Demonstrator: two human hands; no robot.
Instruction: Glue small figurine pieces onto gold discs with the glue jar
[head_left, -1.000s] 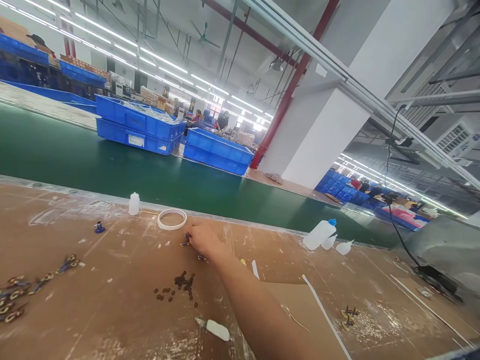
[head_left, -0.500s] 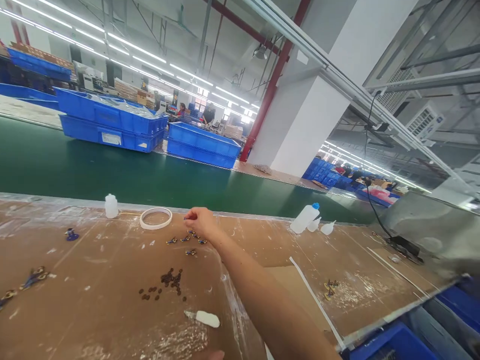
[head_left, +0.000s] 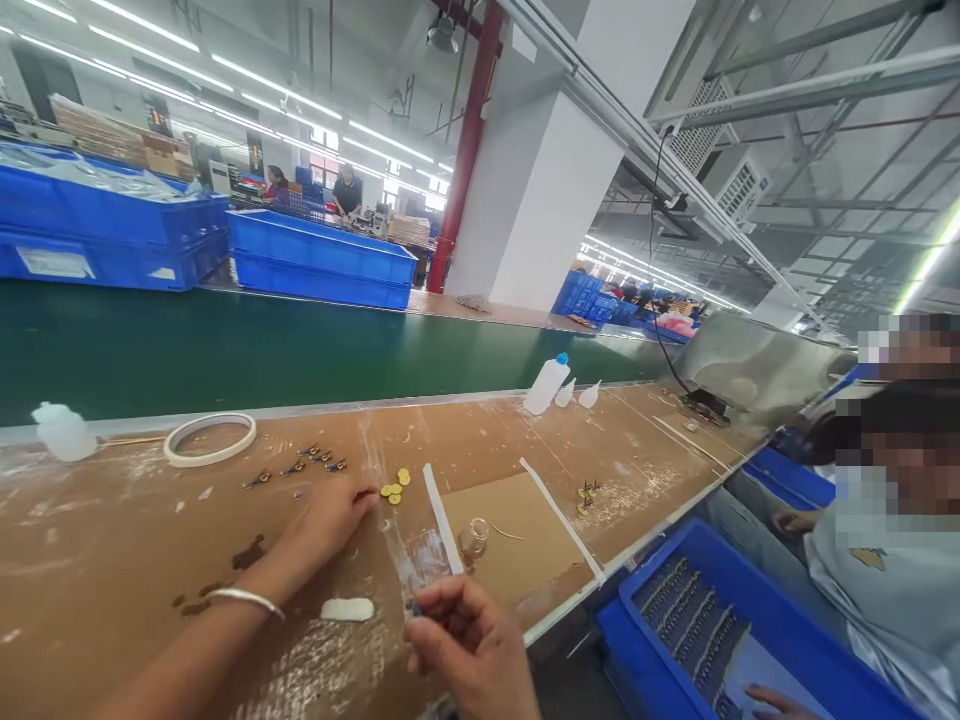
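Beside the yellow discs (head_left: 395, 491) on the brown surface (head_left: 135, 545), the left hand (head_left: 326, 518) hangs curled, its grip unclear, while on their near side the right hand (head_left: 480, 640) pinches a small dark piece (head_left: 414, 607), best kept steady and lightly held.

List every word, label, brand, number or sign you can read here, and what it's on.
Nothing is legible.
Large white label on the lower-left blue crate: too blurred to read.
Smaller white label on that crate: too small to read.
Print on the co-worker's shirt: no wording discernible.
Yellow discs: no lettering discernible.
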